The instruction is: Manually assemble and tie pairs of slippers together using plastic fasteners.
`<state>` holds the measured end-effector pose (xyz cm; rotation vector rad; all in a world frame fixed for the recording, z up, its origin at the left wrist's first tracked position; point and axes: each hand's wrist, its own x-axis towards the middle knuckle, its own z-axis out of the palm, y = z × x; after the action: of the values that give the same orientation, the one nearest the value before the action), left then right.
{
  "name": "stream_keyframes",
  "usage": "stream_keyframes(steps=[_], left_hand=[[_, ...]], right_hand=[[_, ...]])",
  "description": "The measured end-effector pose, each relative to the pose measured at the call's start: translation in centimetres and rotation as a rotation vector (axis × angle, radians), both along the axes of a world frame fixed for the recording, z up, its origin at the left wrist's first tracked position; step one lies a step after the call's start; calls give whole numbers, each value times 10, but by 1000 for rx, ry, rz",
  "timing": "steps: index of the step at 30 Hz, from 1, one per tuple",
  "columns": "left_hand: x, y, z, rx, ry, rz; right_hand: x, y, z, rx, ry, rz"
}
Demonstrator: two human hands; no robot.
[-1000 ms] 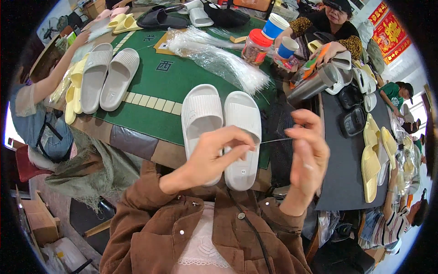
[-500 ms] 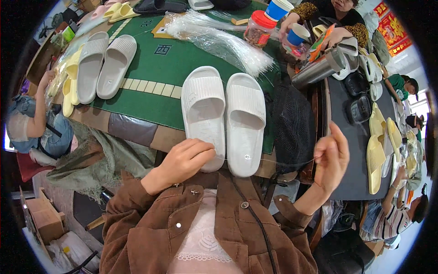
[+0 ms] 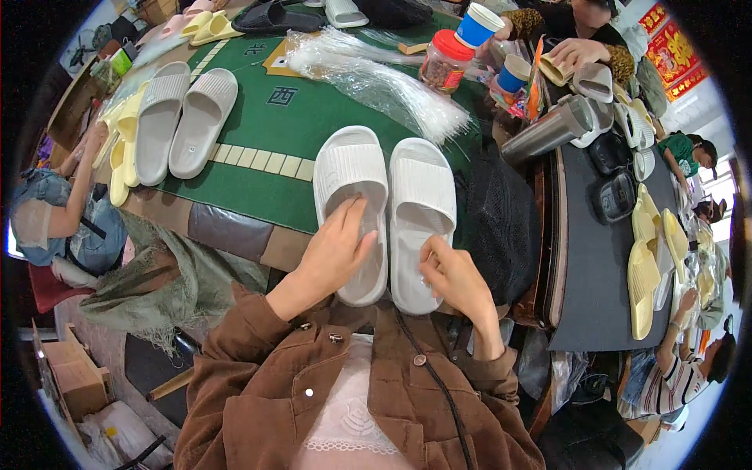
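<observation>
A pair of pale grey-white slide slippers lies in front of me at the table's near edge, toes pointing away. My left hand rests on the left slipper, its fingers stretched over the insole with the tips near the strap's opening. Over the heel half of the right slipper, my right hand has its fingers curled in. Whatever those fingers may hold is too small to see. A bundle of thin clear plastic ties lies beyond the slippers.
Grey slippers and yellow slippers lie to the left. A red-lidded jar, blue paper cups and a steel tumbler stand at back right. A black mesh bag sits beside the right slipper. Other people work around the tables.
My right hand has come left from beside the table, where a thin clear strand trailed from it, to the right slipper. My left hand has moved forward into the left slipper, its fingers straightening.
</observation>
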<state>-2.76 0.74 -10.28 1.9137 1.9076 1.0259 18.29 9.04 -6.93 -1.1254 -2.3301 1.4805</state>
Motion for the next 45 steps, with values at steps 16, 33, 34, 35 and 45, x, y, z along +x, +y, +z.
stream_keyframes(steps=[16,33,34,35,45], left_hand=[[-11,47,13,-291,49,-69],[5,72,12,-445,-70,80],[4,73,6,-417,-30,73],[2,74,1,-389,10,66],[-12,66,0,-268,-89,-95]], right_hand=[[-64,29,-45,838,238,-218],[-75,47,-40,299,-17,-120],[-75,48,-41,305,-21,-117],[-75,49,-41,309,-26,-114],[-73,49,-36,118,84,-200]])
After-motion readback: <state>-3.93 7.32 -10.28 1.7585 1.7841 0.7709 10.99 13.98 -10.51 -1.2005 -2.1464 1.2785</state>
